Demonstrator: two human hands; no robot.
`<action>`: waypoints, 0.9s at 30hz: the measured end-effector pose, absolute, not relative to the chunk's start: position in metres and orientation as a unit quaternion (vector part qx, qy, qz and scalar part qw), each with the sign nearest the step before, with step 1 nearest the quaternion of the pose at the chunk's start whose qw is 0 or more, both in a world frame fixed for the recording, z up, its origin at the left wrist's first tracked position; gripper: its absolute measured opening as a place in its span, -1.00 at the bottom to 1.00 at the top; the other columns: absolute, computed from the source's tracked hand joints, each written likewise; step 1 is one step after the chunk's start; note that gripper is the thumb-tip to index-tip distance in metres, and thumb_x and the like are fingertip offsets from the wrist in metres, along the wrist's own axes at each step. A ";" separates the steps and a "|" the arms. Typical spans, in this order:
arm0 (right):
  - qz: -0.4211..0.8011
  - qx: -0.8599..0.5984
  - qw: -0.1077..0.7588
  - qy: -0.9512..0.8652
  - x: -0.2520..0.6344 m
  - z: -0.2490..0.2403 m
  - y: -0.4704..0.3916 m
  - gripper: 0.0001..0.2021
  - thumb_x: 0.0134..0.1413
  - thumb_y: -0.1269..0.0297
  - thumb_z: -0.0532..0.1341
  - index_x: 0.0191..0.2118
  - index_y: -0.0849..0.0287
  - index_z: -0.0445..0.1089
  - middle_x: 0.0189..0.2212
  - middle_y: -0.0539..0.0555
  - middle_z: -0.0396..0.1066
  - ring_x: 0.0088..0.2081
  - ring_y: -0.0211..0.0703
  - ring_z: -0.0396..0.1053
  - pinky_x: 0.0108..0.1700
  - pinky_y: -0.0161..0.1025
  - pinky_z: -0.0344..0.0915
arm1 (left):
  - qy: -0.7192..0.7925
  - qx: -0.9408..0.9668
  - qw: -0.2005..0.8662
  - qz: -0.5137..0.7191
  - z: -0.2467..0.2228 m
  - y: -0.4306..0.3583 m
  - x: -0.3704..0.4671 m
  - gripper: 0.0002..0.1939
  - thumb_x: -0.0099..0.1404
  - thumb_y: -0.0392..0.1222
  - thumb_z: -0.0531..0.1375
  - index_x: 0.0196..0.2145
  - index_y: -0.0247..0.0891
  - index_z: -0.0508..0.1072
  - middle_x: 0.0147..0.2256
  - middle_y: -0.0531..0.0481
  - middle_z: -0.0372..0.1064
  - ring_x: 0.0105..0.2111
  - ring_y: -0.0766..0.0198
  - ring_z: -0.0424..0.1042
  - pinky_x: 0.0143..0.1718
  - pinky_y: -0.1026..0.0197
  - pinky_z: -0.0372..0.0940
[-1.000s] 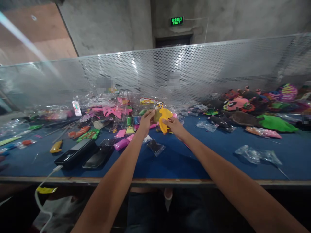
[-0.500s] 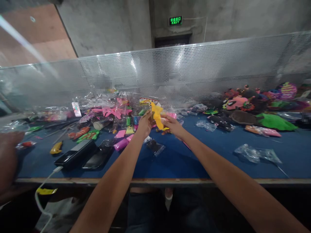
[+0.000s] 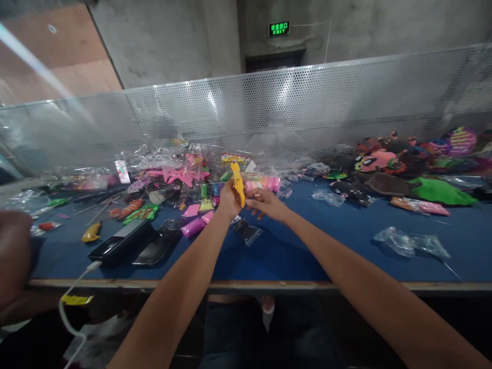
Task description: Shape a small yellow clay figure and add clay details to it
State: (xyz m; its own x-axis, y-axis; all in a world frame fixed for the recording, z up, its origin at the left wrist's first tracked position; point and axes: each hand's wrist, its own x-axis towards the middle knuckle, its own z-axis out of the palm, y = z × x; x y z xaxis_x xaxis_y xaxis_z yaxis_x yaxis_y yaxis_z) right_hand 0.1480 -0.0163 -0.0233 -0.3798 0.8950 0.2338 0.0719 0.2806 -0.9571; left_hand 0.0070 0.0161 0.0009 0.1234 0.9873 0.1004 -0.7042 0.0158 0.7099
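Above the middle of the blue table, my left hand (image 3: 229, 201) is closed on a thin yellow soft-looking piece (image 3: 239, 185), which stands nearly upright and shows its narrow side. My right hand (image 3: 267, 203) is just right of it, fingers drawn together in a pinch; what lies between the fingertips is too small to make out. Behind the right hand are several pink packets (image 3: 271, 183). Below the hands lies a small clear bag with black contents (image 3: 248, 231). Magenta packets (image 3: 192, 228) are to the left of it.
A black power bank (image 3: 121, 241) with a white cable and a dark phone (image 3: 159, 243) lie front left. Another person's hand (image 3: 14, 251) is at the left edge. Pink star shapes (image 3: 179, 175), plastic bags (image 3: 411, 242) and plush-like figures (image 3: 378, 163) surround the work area, before a perforated metal screen (image 3: 230, 113).
The yellow piece has turned from its broad face to its narrow side and shifted slightly left. My right fingers have come away from it, uncovering pink packets behind.
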 end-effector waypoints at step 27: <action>0.264 -0.354 0.453 -0.774 0.152 -0.022 -0.013 -0.66 -0.06 -0.02 0.30 -0.42 0.15 0.26 -0.49 -0.01 0.35 -0.47 -0.23 0.29 -0.44 -0.27 0.27 | 0.251 0.461 0.578 0.625 -0.003 0.008 0.014 -0.62 0.02 0.03 0.39 -0.34 -0.25 0.41 -0.38 0.04 0.47 -0.33 0.28 0.49 -0.38 0.32 0.33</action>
State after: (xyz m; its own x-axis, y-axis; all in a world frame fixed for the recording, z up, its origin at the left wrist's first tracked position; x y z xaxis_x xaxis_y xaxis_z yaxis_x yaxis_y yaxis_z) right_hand 0.1524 -0.0131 -0.0219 -0.3391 0.7880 0.5140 0.3099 0.6094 -0.7298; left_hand 0.0139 0.0084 -0.0029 0.0944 0.9536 0.2860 -0.4916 -0.2052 0.8463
